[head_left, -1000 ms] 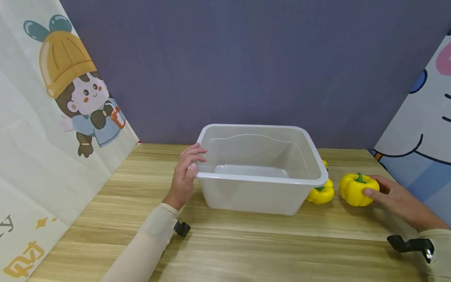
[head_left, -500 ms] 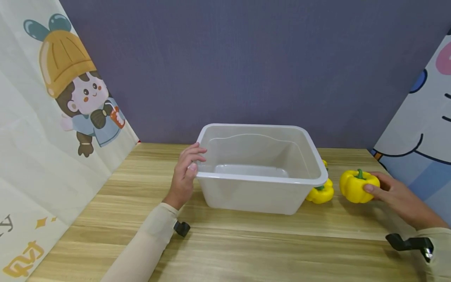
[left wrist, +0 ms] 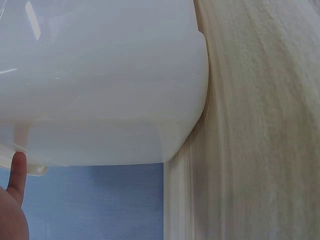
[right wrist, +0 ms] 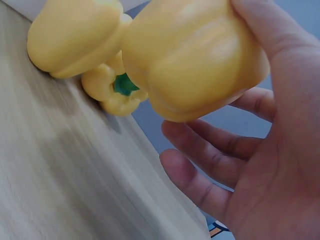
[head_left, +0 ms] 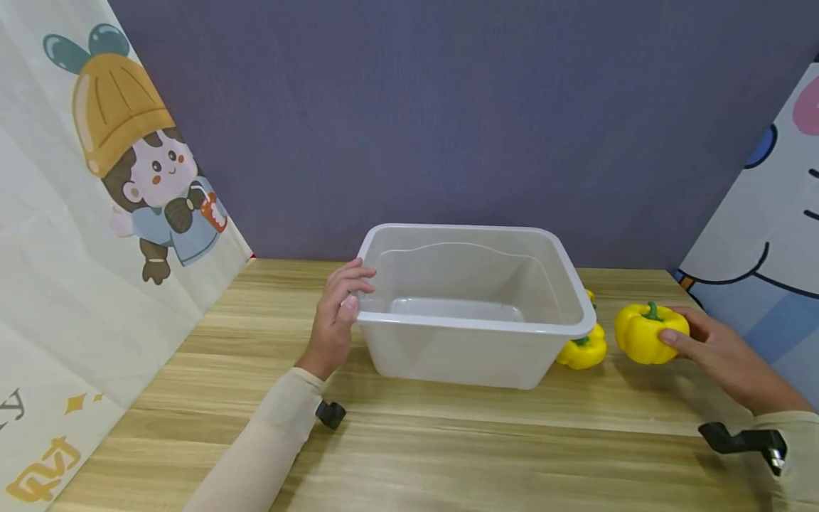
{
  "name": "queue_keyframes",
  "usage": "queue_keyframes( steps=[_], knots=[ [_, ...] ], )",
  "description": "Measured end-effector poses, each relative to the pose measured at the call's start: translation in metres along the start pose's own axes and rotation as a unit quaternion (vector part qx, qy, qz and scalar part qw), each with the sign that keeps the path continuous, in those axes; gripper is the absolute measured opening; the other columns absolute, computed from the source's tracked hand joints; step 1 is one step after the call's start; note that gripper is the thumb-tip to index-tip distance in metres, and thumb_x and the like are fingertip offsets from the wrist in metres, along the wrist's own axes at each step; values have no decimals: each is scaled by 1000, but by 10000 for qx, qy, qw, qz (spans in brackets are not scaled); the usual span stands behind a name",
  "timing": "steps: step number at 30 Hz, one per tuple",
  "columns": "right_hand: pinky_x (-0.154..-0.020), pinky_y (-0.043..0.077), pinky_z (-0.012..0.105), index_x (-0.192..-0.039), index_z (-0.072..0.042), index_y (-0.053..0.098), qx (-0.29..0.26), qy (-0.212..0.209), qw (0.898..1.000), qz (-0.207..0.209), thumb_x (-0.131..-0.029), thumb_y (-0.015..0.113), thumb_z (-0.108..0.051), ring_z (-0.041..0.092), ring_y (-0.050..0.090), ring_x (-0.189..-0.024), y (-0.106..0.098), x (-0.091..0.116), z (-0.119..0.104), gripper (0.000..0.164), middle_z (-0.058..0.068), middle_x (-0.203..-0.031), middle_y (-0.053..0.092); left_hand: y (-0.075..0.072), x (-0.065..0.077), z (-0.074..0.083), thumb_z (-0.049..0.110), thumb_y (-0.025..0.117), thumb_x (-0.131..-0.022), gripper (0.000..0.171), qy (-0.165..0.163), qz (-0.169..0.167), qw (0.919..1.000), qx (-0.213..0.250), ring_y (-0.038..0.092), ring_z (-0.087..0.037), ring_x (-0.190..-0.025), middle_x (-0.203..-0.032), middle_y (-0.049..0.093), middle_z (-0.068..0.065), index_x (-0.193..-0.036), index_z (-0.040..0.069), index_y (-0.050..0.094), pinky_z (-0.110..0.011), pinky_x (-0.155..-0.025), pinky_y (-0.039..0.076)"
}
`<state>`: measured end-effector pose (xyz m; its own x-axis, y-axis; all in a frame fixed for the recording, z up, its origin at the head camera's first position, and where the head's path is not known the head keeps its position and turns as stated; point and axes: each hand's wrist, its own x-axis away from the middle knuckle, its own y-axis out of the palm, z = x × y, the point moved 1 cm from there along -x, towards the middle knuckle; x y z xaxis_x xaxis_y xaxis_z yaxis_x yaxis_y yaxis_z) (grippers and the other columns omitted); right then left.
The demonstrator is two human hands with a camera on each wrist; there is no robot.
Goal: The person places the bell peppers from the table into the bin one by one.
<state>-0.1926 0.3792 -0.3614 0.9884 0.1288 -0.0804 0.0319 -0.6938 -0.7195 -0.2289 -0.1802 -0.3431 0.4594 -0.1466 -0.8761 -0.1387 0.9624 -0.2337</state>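
A yellow bell pepper with a green stem is in my right hand, thumb on the near side and fingers behind. In the right wrist view the held bell pepper hangs over the wooden table, the lower fingers spread beneath it. My left hand grips the left rim of a whitish plastic bin, fingertips over the edge. Nothing lies in the part of the bin that shows. Beside its right wall sits another yellow bell pepper, partly hidden by the rim; one more yellow bell pepper shows behind it.
A wooden table carries everything. At the back rises a dark grey-blue panel. Printed cloths with cartoon figures hang at the left and right.
My right hand has raised the bell pepper a little off the table, and its shadow shows below. My left hand and the bin stay in place.
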Motion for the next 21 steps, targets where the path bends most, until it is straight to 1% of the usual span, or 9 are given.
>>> queue_keyframes(
  steps=[4,8,13,16,20,21],
  knots=[
    [-69,55,22,-144,6,35,28,23,10000,39,-105,49,-31,0,56,-87,0,-1,-4,55,21,-126,48,0,0,-1,21,38,-96,32,8,11,10000,-9,43,-39,-134,-125,62,-18,-99,1,63,-53,-115,26],
    [-69,55,21,-144,7,34,18,79,10000,28,-105,49,-32,0,55,-87,-1,0,-7,57,22,-126,48,1,0,-1,23,38,-98,33,20,14,10000,-3,43,-40,-134,-125,62,-19,-99,0,63,-53,-115,27],
    [-69,55,23,-143,6,35,-40,46,9999,85,-105,49,-31,2,57,-87,-2,0,-10,55,21,-125,49,1,-1,0,24,38,-98,34,4,-4,10000,7,42,-40,-135,-125,62,-19,-99,0,63,-53,-116,26],
    [-69,56,24,-141,3,37,-103,-47,9998,169,-106,49,-30,4,59,-87,-3,1,-12,50,14,-120,52,1,0,0,23,38,-97,33,-22,-9,10000,18,42,-39,-135,-126,62,-18,-100,0,63,-52,-116,26],
    [-69,56,24,-140,1,38,-123,-124,9996,218,-106,48,-29,6,60,-88,-4,1,-16,47,8,-116,53,1,0,0,22,38,-97,33,-44,6,10000,13,42,-39,-135,-126,62,-18,-100,1,63,-52,-116,26],
    [-69,56,23,-141,1,38,-118,-118,9996,218,-106,47,-30,6,60,-88,-4,1,-17,48,8,-116,53,1,0,0,23,38,-97,33,-47,9,10000,9,42,-39,-135,-125,62,-18,-99,1,63,-52,-116,26]
  ],
)
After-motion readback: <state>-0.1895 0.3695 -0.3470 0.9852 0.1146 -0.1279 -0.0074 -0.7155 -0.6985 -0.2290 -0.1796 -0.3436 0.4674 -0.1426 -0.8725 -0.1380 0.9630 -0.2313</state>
